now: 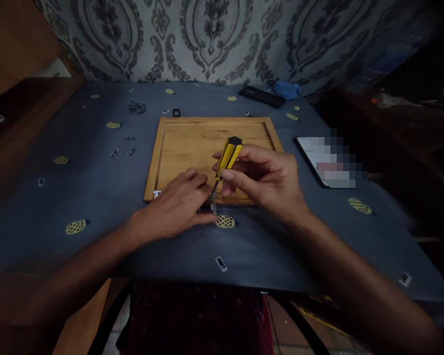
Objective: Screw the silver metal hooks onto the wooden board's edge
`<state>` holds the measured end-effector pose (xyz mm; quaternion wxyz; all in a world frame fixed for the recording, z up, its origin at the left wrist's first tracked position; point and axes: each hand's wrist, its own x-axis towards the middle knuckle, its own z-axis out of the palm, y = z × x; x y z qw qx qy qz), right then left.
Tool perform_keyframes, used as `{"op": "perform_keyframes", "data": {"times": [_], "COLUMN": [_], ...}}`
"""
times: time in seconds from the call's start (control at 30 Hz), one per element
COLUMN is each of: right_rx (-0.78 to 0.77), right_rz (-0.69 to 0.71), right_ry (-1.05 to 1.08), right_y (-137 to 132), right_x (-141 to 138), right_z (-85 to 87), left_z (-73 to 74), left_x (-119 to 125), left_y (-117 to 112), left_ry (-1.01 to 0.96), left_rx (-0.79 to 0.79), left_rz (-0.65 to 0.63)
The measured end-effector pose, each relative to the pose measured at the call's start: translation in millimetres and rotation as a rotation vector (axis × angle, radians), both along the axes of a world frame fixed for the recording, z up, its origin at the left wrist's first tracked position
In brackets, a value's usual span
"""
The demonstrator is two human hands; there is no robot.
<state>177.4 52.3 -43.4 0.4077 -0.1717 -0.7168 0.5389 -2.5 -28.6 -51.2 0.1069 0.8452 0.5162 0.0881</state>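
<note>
In my right hand [261,180] is a yellow-and-black screwdriver [230,157], pinched by its handle and tilted, its shaft pointing down and left. Its tip meets a small metal fitting [213,201] at the near edge of a framed wooden panel [192,138]. My left hand [181,202] lies over that edge, with the fingers on top and the thumb below, closed on the fitting, which they partly hide. A second metal piece [157,194] shows at the panel's near left corner.
Several small screws [124,152] and a dark coiled bundle [136,107] lie left on the blue pineapple-print cloth [107,197]. A phone [323,165] is to the right. Behind are a black case [262,96], a blue cloth [286,89] and a small black frame [176,113].
</note>
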Motion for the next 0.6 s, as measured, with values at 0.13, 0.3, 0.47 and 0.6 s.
{"op": "perform_keyframes", "data": {"times": [0.13,0.3,0.47,0.6], "right_rx": [-0.026,-0.059,-0.066,-0.009], "right_rz": [-0.052,-0.087,-0.058,-0.131], "right_ry": [0.031,0.07,0.069,0.083], "right_y": [-1.2,-1.5,-0.5,-3.7], "right_x": [-5.6,-14.4,-19.1,-16.1], "right_z": [-3.6,-6.5,-7.4,-3.4], "left_z": [1.4,1.8,2.1,2.5], "left_x": [0.8,-0.6,-0.8,-0.7], "left_y": [0.5,1.3,0.8,0.3], "left_ry": [0.01,-0.005,-0.018,0.003], "left_rx": [0.005,-0.005,0.0,-0.009], "left_rz": [-0.007,-0.017,-0.017,-0.005]}}
